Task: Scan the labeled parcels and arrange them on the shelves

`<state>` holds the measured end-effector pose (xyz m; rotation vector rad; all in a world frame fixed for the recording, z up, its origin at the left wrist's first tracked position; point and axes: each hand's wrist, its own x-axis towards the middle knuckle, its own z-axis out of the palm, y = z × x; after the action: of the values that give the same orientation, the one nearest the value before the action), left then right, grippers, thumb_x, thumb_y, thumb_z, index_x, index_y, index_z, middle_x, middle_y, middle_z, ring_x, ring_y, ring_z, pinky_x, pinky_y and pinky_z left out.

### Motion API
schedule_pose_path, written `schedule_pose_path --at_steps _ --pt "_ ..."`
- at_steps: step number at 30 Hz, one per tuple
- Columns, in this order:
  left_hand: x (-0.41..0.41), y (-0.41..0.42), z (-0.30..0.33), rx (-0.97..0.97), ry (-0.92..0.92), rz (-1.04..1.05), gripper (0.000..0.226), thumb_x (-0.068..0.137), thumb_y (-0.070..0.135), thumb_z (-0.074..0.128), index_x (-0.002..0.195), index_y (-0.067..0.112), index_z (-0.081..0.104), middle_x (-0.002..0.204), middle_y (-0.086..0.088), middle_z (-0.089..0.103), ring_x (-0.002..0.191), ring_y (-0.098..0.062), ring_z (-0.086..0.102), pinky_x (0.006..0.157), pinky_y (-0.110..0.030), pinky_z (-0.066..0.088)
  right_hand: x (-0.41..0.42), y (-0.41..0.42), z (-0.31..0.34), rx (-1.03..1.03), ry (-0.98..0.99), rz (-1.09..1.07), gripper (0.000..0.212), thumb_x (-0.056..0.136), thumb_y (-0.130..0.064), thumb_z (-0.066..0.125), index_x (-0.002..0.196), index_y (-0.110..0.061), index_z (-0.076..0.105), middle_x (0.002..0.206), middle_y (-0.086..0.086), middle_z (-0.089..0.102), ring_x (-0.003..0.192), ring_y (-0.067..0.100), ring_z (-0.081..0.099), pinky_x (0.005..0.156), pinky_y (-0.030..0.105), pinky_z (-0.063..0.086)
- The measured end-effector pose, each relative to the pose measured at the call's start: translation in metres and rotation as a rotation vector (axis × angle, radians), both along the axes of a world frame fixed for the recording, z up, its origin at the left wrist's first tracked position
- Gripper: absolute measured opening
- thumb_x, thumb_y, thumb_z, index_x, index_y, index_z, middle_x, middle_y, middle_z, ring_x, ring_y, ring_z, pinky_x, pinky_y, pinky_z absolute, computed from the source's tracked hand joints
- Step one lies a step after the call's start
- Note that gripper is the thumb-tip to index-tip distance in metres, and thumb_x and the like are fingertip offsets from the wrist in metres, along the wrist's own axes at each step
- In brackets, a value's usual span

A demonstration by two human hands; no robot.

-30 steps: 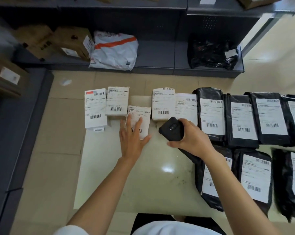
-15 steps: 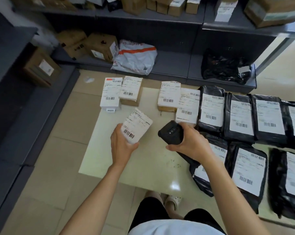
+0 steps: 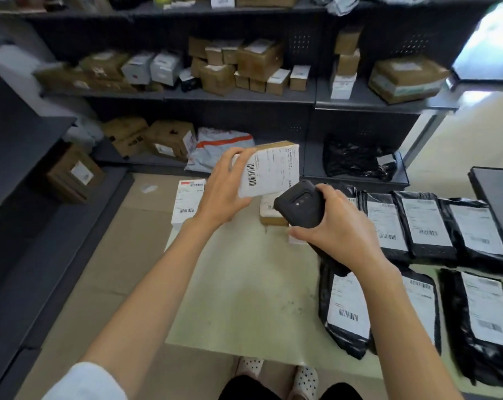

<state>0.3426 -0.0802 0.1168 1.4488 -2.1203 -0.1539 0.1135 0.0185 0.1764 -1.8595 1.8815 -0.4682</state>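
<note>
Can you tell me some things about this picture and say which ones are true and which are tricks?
1. The left hand holds a small parcel up off the table. True.
2. The right hand holds a pair of scissors. False: it grips a black scanner.
3. The parcel's label shows a barcode. True.
4. The black bags with white labels lie to the left of the hands. False: they lie on the right.
5. The shelves behind hold many cardboard boxes. True.
</note>
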Motion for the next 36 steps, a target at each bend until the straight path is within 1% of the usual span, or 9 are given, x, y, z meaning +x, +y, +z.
schedule_pose_path --at_steps 5,13,17,20,23,26,29,31,36 --pt "0.003 -0.04 0.038 -0.009 -0.073 -0.148 0.096 0.069 0.02 0.085 0.145 0.025 0.028 0.143 -0.003 0.027 0.128 -0.017 0.035 0.091 -0.038 0.054 0.014 -0.01 0.024 -0.032 0.048 -0.031 0.092 0.068 -0.065 0.075 0.143 -0.029 0.036 0.125 -0.008 0.052 0.108 0.02 0.058 0.079 0.037 0.049" --pt "0.022 -0.084 0.056 -0.018 -0.131 -0.309 0.096 0.066 0.018 0.084 0.146 0.021 0.031 0.141 -0.004 0.029 0.124 -0.02 0.041 0.089 -0.038 0.053 0.042 -0.021 0.033 -0.06 0.091 -0.116 0.089 0.071 -0.062 0.076 0.143 -0.029 0.035 0.13 -0.006 0.052 0.11 0.022 0.059 0.085 0.042 0.053" --pt "0.025 -0.096 0.057 -0.041 -0.145 -0.351 0.096 0.069 0.026 0.086 0.146 0.021 0.029 0.143 -0.003 0.028 0.126 -0.018 0.039 0.087 -0.034 0.054 0.054 -0.021 0.028 -0.044 0.097 -0.154 0.086 0.071 -0.063 0.076 0.141 -0.031 0.036 0.129 -0.007 0.052 0.108 0.02 0.059 0.081 0.037 0.051" --pt "0.026 -0.101 0.058 -0.01 -0.146 -0.377 0.096 0.07 0.022 0.085 0.147 0.024 0.028 0.144 0.001 0.025 0.126 -0.015 0.035 0.085 -0.026 0.046 0.061 -0.017 0.025 -0.041 0.098 -0.191 0.087 0.071 -0.063 0.076 0.141 -0.032 0.036 0.13 -0.009 0.052 0.111 0.021 0.058 0.075 0.034 0.044" --pt "0.026 -0.107 0.059 0.002 -0.153 -0.413 0.095 0.069 0.019 0.083 0.147 0.026 0.028 0.142 0.002 0.026 0.123 -0.015 0.035 0.083 -0.025 0.042 0.063 -0.013 0.024 -0.03 0.108 -0.234 0.085 0.072 -0.06 0.077 0.141 -0.031 0.037 0.131 -0.01 0.05 0.113 0.022 0.057 0.074 0.033 0.035" --pt "0.023 -0.11 0.058 0.022 -0.159 -0.442 0.096 0.069 0.018 0.083 0.148 0.025 0.028 0.141 0.002 0.026 0.122 -0.015 0.035 0.08 -0.023 0.039 0.063 -0.008 0.024 -0.043 0.121 -0.283 0.084 0.071 -0.06 0.077 0.139 -0.032 0.037 0.13 -0.011 0.05 0.112 0.023 0.058 0.076 0.035 0.039" --pt "0.018 -0.109 0.057 0.026 -0.18 -0.472 0.097 0.068 0.02 0.083 0.148 0.025 0.028 0.141 0.002 0.027 0.122 -0.017 0.037 0.082 -0.026 0.044 0.062 -0.005 0.021 -0.038 0.101 -0.323 0.086 0.069 -0.062 0.077 0.138 -0.033 0.036 0.128 -0.011 0.051 0.111 0.024 0.058 0.083 0.04 0.046" --pt "0.011 -0.108 0.056 0.037 -0.186 -0.49 0.098 0.067 0.022 0.083 0.147 0.027 0.027 0.14 0.003 0.027 0.122 -0.017 0.038 0.082 -0.033 0.051 0.06 -0.002 0.019 -0.04 0.072 -0.345 0.087 0.068 -0.063 0.077 0.138 -0.033 0.036 0.129 -0.011 0.051 0.11 0.022 0.059 0.084 0.04 0.048" --pt "-0.03 -0.097 0.054 0.087 -0.191 -0.58 0.1 0.066 0.028 0.084 0.146 0.033 0.025 0.139 0.007 0.025 0.118 -0.015 0.039 0.082 -0.042 0.054 0.038 0.022 0.009 -0.02 0.076 -0.451 0.087 0.068 -0.063 0.077 0.139 -0.031 0.037 0.131 -0.01 0.052 0.112 0.021 0.059 0.078 0.035 0.042"
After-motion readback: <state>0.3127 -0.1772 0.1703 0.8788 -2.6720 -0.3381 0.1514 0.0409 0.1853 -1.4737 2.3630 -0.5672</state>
